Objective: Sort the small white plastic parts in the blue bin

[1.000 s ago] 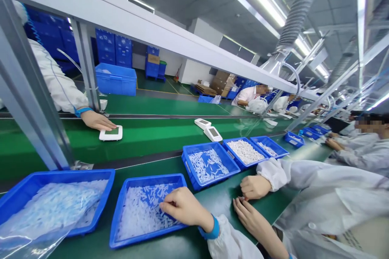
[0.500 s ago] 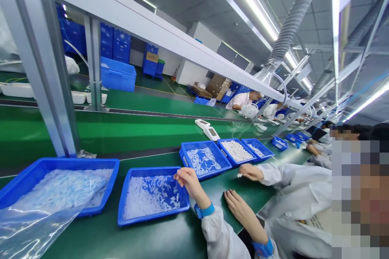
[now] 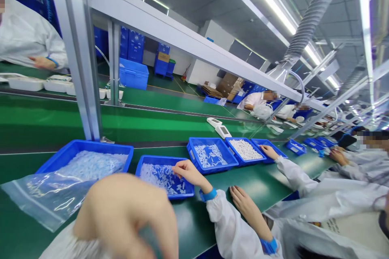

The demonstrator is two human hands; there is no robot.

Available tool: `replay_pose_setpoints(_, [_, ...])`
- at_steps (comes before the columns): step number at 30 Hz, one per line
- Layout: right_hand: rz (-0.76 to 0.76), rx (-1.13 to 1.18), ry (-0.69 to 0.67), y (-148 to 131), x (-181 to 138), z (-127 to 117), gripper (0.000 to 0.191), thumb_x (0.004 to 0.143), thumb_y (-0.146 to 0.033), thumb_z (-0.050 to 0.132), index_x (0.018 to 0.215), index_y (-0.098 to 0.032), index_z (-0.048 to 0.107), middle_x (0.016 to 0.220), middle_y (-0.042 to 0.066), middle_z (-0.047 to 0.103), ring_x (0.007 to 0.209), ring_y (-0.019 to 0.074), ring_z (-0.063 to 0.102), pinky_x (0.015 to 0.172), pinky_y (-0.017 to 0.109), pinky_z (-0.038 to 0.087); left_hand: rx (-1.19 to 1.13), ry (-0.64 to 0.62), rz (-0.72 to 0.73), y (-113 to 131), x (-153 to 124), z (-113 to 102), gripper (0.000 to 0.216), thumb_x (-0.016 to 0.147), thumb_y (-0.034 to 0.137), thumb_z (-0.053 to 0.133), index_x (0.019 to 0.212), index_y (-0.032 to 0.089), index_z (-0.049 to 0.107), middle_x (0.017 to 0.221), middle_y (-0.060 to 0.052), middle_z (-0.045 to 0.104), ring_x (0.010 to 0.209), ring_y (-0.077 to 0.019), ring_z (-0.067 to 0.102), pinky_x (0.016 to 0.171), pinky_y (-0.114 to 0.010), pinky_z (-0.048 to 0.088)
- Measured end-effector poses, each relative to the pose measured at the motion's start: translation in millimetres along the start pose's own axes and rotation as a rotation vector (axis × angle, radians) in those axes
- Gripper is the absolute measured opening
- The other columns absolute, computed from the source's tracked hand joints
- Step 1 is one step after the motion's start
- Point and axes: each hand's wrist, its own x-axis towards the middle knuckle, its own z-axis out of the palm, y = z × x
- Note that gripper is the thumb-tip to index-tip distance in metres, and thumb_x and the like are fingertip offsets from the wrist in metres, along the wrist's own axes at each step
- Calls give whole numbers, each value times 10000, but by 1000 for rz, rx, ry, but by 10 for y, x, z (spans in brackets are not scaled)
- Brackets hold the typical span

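My left hand (image 3: 127, 214) is raised close to the camera, large and blurred by motion, its fingers curled; whether they hold anything does not show. Behind it, a clear plastic bag (image 3: 50, 200) trails out of a blue bin (image 3: 45, 166) of pale bluish pieces. My right hand (image 3: 190, 173), with a blue band at the wrist, has fingertips pinched together over the right side of a second blue bin (image 3: 192, 194). Small translucent strips (image 3: 161, 174) fill that bin. What the pinch holds, if anything, is too small to make out.
Three more blue bins stand in a row: white strips (image 3: 209, 156), small white parts (image 3: 244, 149), and one (image 3: 281, 153) under a co-worker's hand (image 3: 270, 152). That co-worker's other hand (image 3: 246, 208) lies on the green table. Two white devices (image 3: 219, 127) rest on the belt. A metal post (image 3: 79, 68) rises behind.
The view has swung left, bringing my left hand and a person across the belt into sight. The co-worker's hand has gone from the table to a farther bin. My right hand stays over its bin.
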Motion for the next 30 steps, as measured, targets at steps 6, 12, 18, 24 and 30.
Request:
replay_pose_setpoints(6, [-7,-93,-50,55,142,-81,401,876,-373,505,544,-149,519,481,-33,467,470,79,407,507,218,319,302,136,-526,-907,457,-31,223,693,102,629,878,189,717,870,-5,725,818,-161,660,744,-209,508])
replay_pose_setpoints(12, [3,-251,-208,99,337,-62,328,797,-176,553,471,-138,541,424,-37,486,412,66,392,458,210,269,490,328,-649,-1512,520,298,290,704,54,493,834,189,715,884,-47,717,873,-205,642,836,-307,479])
replay_pose_setpoints(18, [-87,-262,-130,59,249,-79,400,902,-321,484,542,-150,524,513,-37,471,497,80,390,507,221,285,531,381,-613,-1522,538,336,237,743,93,491,796,203,694,901,-44,696,948,-212,608,918,-359,422])
replay_pose_setpoints(24, [-87,-260,-83,78,209,-87,387,922,-337,473,588,-151,533,548,-32,480,533,89,398,518,226,279,508,393,-624,-1581,548,351,229,759,95,473,808,215,662,938,-32,669,961,-204,590,911,-376,405])
replay_pose_setpoints(30, [-39,-287,-83,63,202,-108,398,938,-334,454,588,-151,505,544,-35,462,531,84,391,498,231,242,434,378,-660,-1586,567,352,172,798,126,487,829,215,630,971,-31,643,994,-211,560,943,-397,374])
